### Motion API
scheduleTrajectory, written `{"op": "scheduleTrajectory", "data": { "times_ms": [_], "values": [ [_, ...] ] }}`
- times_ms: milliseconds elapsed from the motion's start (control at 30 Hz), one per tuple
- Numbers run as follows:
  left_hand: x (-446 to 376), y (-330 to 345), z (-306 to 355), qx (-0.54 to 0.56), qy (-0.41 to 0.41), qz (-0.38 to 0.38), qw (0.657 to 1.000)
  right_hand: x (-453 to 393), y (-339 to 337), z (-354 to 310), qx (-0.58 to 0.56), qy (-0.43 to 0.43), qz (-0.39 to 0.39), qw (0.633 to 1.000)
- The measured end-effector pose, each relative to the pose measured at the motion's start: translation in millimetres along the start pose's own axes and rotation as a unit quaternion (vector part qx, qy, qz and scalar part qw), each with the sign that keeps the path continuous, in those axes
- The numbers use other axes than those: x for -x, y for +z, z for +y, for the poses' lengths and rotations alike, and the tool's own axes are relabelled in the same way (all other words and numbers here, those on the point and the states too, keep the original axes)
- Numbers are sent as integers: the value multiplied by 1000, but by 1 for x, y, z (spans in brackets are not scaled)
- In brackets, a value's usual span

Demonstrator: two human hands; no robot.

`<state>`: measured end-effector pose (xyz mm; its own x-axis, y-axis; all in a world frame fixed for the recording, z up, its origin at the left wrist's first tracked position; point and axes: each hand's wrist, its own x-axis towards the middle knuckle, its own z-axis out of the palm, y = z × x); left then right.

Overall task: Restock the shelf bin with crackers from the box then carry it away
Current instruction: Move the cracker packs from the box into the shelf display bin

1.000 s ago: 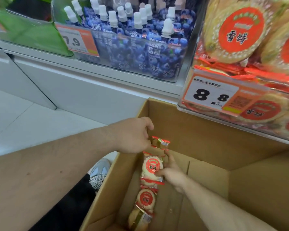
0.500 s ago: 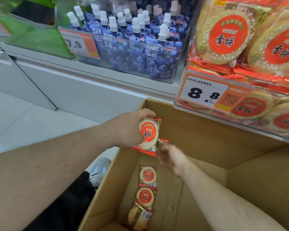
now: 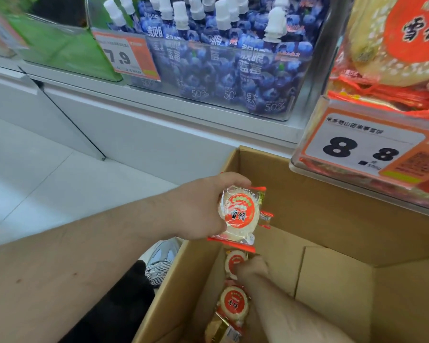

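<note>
My left hand (image 3: 198,209) grips a round cracker pack (image 3: 238,214) with a red label, held above the left corner of the open cardboard box (image 3: 320,214); a second pack's red edge shows behind it. My right hand (image 3: 253,268) reaches down into the box and its fingers close on another cracker pack (image 3: 234,261) on the box floor. Two more packs (image 3: 233,305) lie nearer me along the left wall. The clear shelf bin (image 3: 307,154) with the 8.8 price tag hangs at the upper right, full of crackers (image 3: 394,45).
A clear bin of blue blueberry pouches (image 3: 221,70) with a 7.9 tag stands on the shelf left of the cracker bin. A green bin (image 3: 60,50) sits further left. My shoe (image 3: 164,256) is on the white floor beside the box.
My left hand lifted a cracker pack out of the box and holds it up. My right hand rose towards that pack, then dropped back onto another pack inside the box.
</note>
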<state>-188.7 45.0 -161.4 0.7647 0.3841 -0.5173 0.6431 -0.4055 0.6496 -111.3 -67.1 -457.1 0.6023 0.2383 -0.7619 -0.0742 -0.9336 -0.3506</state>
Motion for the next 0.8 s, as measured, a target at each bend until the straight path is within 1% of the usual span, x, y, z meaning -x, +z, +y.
{"op": "scheduleTrajectory", "data": {
  "times_ms": [133, 233, 333, 400, 467, 533, 633, 700, 800],
  "values": [
    [6, -2, 5, 0, 15, -4, 1000, 17, -44, 3, -17, -105, -19, 994],
    [12, -3, 7, 32, 25, -3, 999, 43, -96, 10, -55, -161, -66, 983],
    [18, -3, 12, 52, 40, -10, 998, 86, -158, 19, -95, -193, -138, 967],
    [22, -1, 19, 59, 51, -16, 997, 120, -199, 24, -98, -198, -167, 961],
    [26, 2, 29, 61, 68, -19, 996, 156, -231, 28, -127, -199, -188, 953],
    [30, 6, 39, 63, 85, -15, 994, 189, -253, 30, -171, -204, -214, 940],
    [38, 15, 55, 71, 115, -11, 991, 228, -271, 30, -250, -245, -246, 904],
    [44, 21, 66, 78, 145, -10, 986, 250, -278, 27, -286, -277, -232, 887],
    [55, 30, 81, 109, 190, -34, 975, 274, -283, 22, -306, -308, -172, 884]
  ]
}}
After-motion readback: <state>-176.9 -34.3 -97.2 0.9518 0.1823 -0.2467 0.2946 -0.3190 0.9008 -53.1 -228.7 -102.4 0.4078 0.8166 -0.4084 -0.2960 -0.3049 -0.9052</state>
